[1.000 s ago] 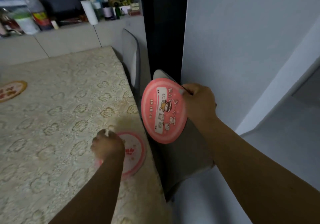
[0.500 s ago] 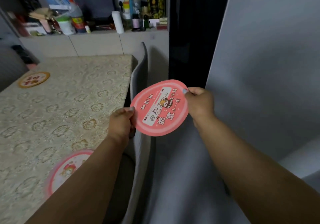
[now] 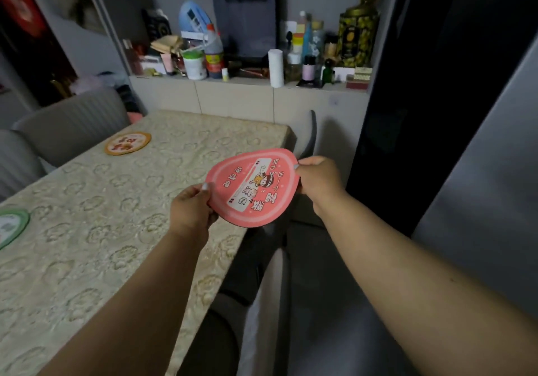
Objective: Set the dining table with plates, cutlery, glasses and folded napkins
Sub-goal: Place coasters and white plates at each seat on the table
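Hands first: your left hand (image 3: 192,215) has joined your right hand (image 3: 318,182) on the round pink cartoon-printed placemat (image 3: 253,187), each pinching an opposite edge, thumbs on top. A second ago the left was on the table setting down another pink mat, which is now out of view. You hold this one level in the air, just over the right edge of the cream embossed tablecloth (image 3: 116,215). A round orange mat (image 3: 128,143) and a green one (image 3: 11,225) already lie there, so this looks like the next place setting; plates, cutlery, glasses and napkins remain.
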### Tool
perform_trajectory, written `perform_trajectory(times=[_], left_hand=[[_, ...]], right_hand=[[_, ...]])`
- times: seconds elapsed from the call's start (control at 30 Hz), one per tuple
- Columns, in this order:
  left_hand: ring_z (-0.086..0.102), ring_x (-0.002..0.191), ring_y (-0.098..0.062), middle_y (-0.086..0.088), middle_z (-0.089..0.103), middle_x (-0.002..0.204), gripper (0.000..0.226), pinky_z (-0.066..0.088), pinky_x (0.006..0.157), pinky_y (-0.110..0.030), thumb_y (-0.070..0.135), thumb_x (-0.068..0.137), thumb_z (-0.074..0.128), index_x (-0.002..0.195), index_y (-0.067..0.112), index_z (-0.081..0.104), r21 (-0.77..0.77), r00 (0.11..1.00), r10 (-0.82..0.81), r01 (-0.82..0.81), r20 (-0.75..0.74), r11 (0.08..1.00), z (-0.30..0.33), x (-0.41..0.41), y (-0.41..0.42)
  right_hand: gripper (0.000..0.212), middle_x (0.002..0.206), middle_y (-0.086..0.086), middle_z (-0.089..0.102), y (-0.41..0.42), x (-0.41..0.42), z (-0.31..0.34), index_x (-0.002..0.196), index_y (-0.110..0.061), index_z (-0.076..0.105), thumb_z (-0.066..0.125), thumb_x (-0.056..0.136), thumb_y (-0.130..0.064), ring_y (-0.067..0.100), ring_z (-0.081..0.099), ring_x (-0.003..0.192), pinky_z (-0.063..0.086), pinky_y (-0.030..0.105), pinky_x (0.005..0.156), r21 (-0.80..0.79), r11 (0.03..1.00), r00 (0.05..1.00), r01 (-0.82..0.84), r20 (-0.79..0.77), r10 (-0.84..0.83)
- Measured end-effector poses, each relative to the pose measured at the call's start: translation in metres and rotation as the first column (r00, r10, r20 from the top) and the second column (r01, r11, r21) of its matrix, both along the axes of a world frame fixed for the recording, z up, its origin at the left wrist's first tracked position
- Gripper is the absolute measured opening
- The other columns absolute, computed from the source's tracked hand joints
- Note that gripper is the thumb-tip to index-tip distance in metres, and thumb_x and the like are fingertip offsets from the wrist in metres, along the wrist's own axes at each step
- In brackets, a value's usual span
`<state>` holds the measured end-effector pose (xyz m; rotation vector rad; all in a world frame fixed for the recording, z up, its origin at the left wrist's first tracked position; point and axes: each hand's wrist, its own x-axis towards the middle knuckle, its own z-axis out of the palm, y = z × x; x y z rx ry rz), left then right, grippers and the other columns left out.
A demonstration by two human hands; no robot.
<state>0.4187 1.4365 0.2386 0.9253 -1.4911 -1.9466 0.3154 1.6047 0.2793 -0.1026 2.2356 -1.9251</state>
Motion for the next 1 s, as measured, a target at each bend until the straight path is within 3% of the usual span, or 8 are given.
perform_trajectory(times=[0.13, 0.23, 0.37, 0.53, 0.67, 0.8, 0.9, 1.0], left_hand=[[0.037, 0.032, -0.006, 0.005, 0.044, 0.037, 0.02, 0.037, 0.037, -0.016, 0.01, 0.099, 0.048, 0.084, 0.007, 0.061, 0.007, 0.998, 0.069, -0.07, 0.013, 0.998, 0.004, -0.046, -0.033], [0.042, 0.031, -0.006, 0.001, 0.048, 0.041, 0.025, 0.04, 0.039, -0.016, 0.005, 0.096, 0.05, 0.072, 0.006, 0.055, 0.039, 0.99, 0.141, -0.141, 0.009, 0.989, 0.003, -0.072, -0.052], [0.049, 0.034, -0.006, -0.008, 0.051, 0.058, 0.025, 0.047, 0.041, -0.018, 0.004, 0.095, 0.051, 0.071, 0.007, 0.051, 0.063, 0.976, 0.215, -0.217, 0.039, 0.974, -0.007, -0.103, -0.068], [0.052, 0.04, -0.009, -0.007, 0.051, 0.058, 0.024, 0.052, 0.046, -0.023, 0.006, 0.095, 0.055, 0.072, 0.007, 0.051, 0.113, 0.97, 0.233, -0.239, 0.065, 0.964, -0.027, -0.149, -0.08], [0.057, 0.056, -0.018, -0.01, 0.056, 0.063, 0.02, 0.056, 0.049, -0.026, 0.007, 0.093, 0.06, 0.075, 0.004, 0.053, 0.147, 0.955, 0.263, -0.282, 0.135, 0.948, -0.044, -0.195, -0.087], [0.061, 0.056, -0.021, -0.013, 0.059, 0.066, 0.02, 0.054, 0.046, -0.027, 0.002, 0.092, 0.06, 0.074, 0.003, 0.05, 0.149, 0.921, 0.289, -0.334, 0.261, 0.931, -0.066, -0.243, -0.092], [0.063, 0.055, -0.023, -0.016, 0.06, 0.066, 0.019, 0.056, 0.047, -0.03, -0.003, 0.089, 0.06, 0.075, 0.002, 0.05, 0.134, 0.886, 0.277, -0.346, 0.371, 0.928, -0.085, -0.27, -0.094], [0.066, 0.058, -0.024, -0.018, 0.063, 0.071, 0.009, 0.058, 0.049, -0.033, 0.0, 0.089, 0.062, 0.084, -0.003, 0.055, 0.118, 0.85, 0.272, -0.359, 0.45, 0.926, -0.099, -0.286, -0.094]], right_hand=[[0.019, 0.09, 0.007, 0.071, -0.05, -0.067, -0.002, 0.071, -0.02, 0.059, 0.062, 0.084, -0.007, 0.025, 0.067, 0.087, 0.057, 0.04, 0.081, 0.103, 0.994, 0.998, -0.035, -0.041, 0.039], [0.009, 0.099, 0.007, 0.069, -0.082, -0.107, -0.008, 0.085, -0.016, 0.064, 0.06, 0.086, -0.008, 0.025, 0.065, 0.093, 0.055, 0.037, 0.085, 0.189, 0.98, 0.994, -0.059, -0.079, 0.075], [0.015, 0.104, 0.005, 0.068, -0.116, -0.148, -0.019, 0.099, -0.013, 0.066, 0.059, 0.086, -0.008, 0.024, 0.064, 0.097, 0.055, 0.037, 0.087, 0.272, 0.958, 0.984, -0.093, -0.119, 0.129], [0.02, 0.106, 0.001, 0.061, -0.145, -0.206, -0.03, 0.102, -0.014, 0.064, 0.054, 0.088, -0.004, 0.02, 0.059, 0.098, 0.048, 0.025, 0.081, 0.403, 0.906, 0.958, -0.129, -0.183, 0.219], [0.02, 0.086, -0.003, 0.057, -0.163, -0.263, -0.041, 0.106, -0.011, 0.069, 0.052, 0.094, -0.01, 0.016, 0.052, 0.091, 0.043, 0.022, 0.083, 0.505, 0.832, 0.944, -0.23, -0.093, 0.317], [0.026, 0.106, 0.008, 0.067, -0.194, -0.324, -0.068, 0.108, -0.005, 0.066, 0.056, 0.09, -0.022, 0.023, 0.058, 0.084, 0.047, 0.025, 0.072, 0.607, 0.71, 0.909, -0.357, 0.051, 0.414], [0.033, 0.104, 0.014, 0.066, -0.209, -0.355, -0.09, 0.111, -0.001, 0.063, 0.057, 0.089, -0.025, 0.028, 0.06, 0.084, 0.044, 0.025, 0.066, 0.646, 0.637, 0.875, -0.421, 0.104, 0.472], [0.031, 0.092, 0.012, 0.065, -0.219, -0.375, -0.109, 0.104, -0.001, 0.065, 0.055, 0.091, -0.027, 0.023, 0.057, 0.071, 0.039, 0.023, 0.056, 0.674, 0.561, 0.833, -0.481, 0.151, 0.532]])
